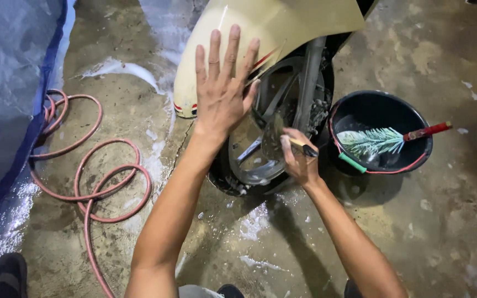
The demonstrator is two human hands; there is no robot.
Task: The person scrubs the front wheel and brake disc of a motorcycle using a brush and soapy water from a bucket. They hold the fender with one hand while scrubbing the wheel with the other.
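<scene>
Left hand (223, 91) spread wide, all five fingers apart and straight, palm pressed flat toward the cream-coloured front fender (260, 33) of a scooter, back of the hand facing the camera. Nothing gripped there; fingertips reaching up over the fender's curve, heel of the hand low near the fender's red-striped edge.

Right hand (300, 157) closed tight around the handle of a small brush (282, 138), fingers curled, dark handle end poking out past the thumb side. Brush head blurred, set against the spokes of the front wheel (266, 138), just beside the fork leg (307, 83). Wheel grey, soapy, tyre resting on the wet concrete floor (415, 232).

Just right of the wheel, a black bucket (415, 113) with a red rim line, standing on the floor. Inside it, leaning on the rim, a long bristle brush (376, 140) with pale green-white fibres, a red handle sticking out to the right and a green tip at the lower left.

Farther left, well apart from both hands, a pinkish-red hose (92, 182) lying in loose loops on the floor. Beyond it, along the left edge, a blue tarpaulin (12, 83). Patches of white foam scattered across the concrete. Dark footwear (8, 276) at the bottom left corner.
</scene>
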